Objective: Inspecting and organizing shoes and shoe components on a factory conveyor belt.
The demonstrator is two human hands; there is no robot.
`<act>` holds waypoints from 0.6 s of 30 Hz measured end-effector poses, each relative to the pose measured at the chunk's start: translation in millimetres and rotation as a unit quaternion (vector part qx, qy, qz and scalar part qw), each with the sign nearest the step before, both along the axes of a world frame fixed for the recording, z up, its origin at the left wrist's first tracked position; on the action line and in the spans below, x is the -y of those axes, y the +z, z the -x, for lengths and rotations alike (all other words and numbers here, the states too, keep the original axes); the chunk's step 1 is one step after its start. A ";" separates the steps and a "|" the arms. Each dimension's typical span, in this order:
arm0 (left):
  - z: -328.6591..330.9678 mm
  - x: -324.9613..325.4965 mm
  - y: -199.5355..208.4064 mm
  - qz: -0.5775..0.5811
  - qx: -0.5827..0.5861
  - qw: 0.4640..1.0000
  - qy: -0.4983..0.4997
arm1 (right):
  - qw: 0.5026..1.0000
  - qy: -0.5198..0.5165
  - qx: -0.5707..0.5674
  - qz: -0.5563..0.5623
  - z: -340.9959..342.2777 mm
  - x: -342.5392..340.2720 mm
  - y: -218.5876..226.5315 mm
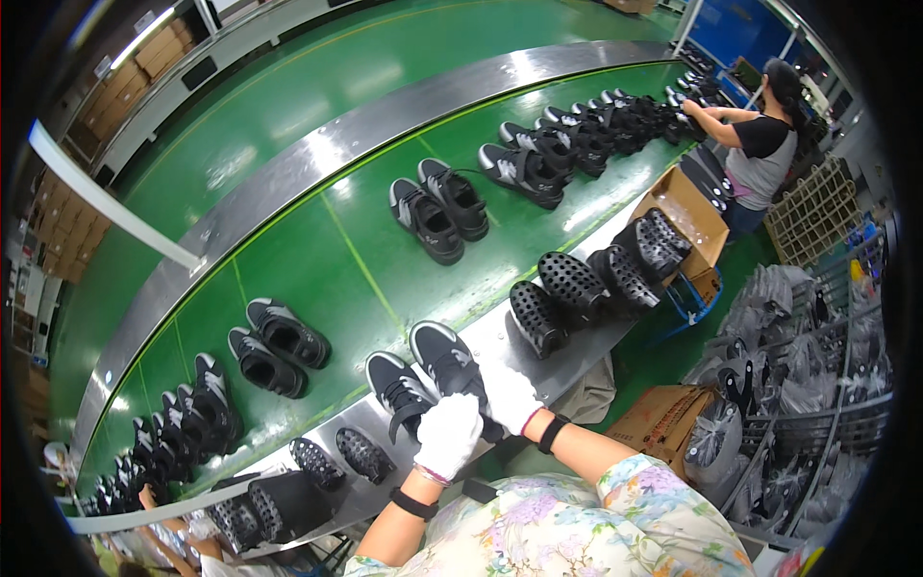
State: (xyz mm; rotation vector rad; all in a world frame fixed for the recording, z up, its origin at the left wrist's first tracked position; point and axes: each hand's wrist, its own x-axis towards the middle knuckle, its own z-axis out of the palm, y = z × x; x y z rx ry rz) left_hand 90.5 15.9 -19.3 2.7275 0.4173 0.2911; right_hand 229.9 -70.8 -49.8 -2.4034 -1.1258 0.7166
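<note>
A black shoe with a grey toe (445, 354) sits in front of me at the green belt's near edge, its toe pointing away. Its mate, another black shoe (392, 383), stands close on its left. My left hand (449, 439), in a white glove, is closed at the rear of the right-hand shoe, covering part of its opening. On the right side of that same shoe, my white-gloved right hand (510, 396) grips it near the heel; its fingertips are partly hidden. A dark strap shows beside my left hand.
The green conveyor belt (365, 298) carries several shoe pairs. Black perforated shoe forms (574, 284) stand on the metal ledge to the right, smaller ones (365, 454) to the left. Beyond are an open cardboard box (694, 216) and a co-worker (769, 144). Racks of bagged items (798, 385) stand at right.
</note>
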 end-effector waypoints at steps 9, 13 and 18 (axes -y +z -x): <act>4.6 12.0 -7.7 0.013 0.067 0.985 0.157 | 0.970 -0.136 -0.192 -0.060 -17.9 35.2 -0.3; 2.0 17.1 -15.5 -0.009 0.015 0.984 0.180 | 0.886 -0.248 -0.362 -0.151 -29.5 17.7 4.5; 9.2 21.5 -21.2 0.013 0.039 0.965 0.259 | 0.814 -0.199 -0.507 -0.201 -34.9 1.8 7.3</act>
